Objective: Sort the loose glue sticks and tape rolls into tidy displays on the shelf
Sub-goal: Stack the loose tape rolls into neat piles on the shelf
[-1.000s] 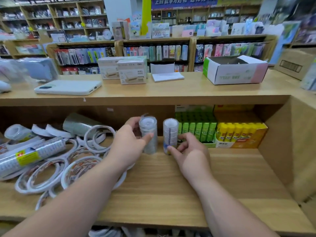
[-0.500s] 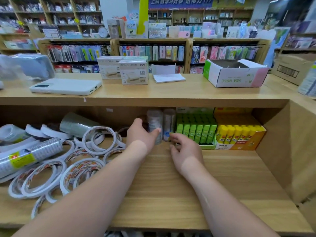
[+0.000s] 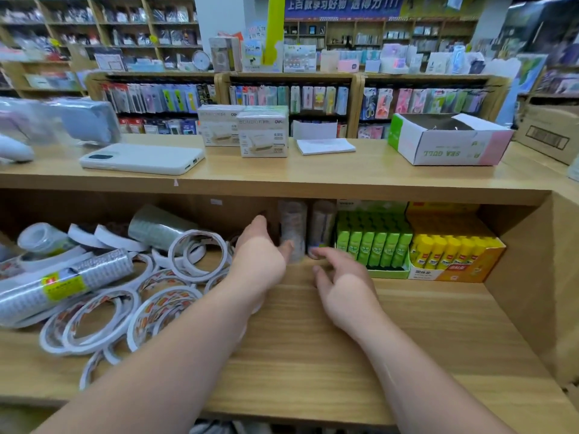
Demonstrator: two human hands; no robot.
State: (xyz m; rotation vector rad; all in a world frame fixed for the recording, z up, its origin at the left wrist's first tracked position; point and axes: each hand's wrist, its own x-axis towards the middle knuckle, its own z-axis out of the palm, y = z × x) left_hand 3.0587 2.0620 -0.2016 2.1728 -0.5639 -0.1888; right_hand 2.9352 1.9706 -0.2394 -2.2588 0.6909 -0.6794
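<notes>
Two upright wrapped stacks of clear tape rolls stand at the back of the wooden shelf (image 3: 313,324), beside a green box of glue sticks (image 3: 372,242). My left hand (image 3: 260,255) grips the left stack (image 3: 293,223), thumb on its front and fingers reaching behind. My right hand (image 3: 343,286) lies just in front of the right stack (image 3: 321,223) with fingers relaxed, one fingertip near its base. A yellow box of glue sticks (image 3: 454,255) stands further right. Loose white double-sided tape rolls (image 3: 125,296) lie heaped on the shelf's left half.
Long wrapped tape packs (image 3: 62,283) and a silvery tape stack (image 3: 156,227) lie among the loose rolls. On the counter top above sit a white phone (image 3: 141,158), small boxes (image 3: 263,133) and an open carton (image 3: 448,139). The shelf's right wall (image 3: 548,277) stands beside the yellow box.
Both hands pushed the two tape stacks back against the green glue box. My right hand has let go of its stack and drawn back a little.
</notes>
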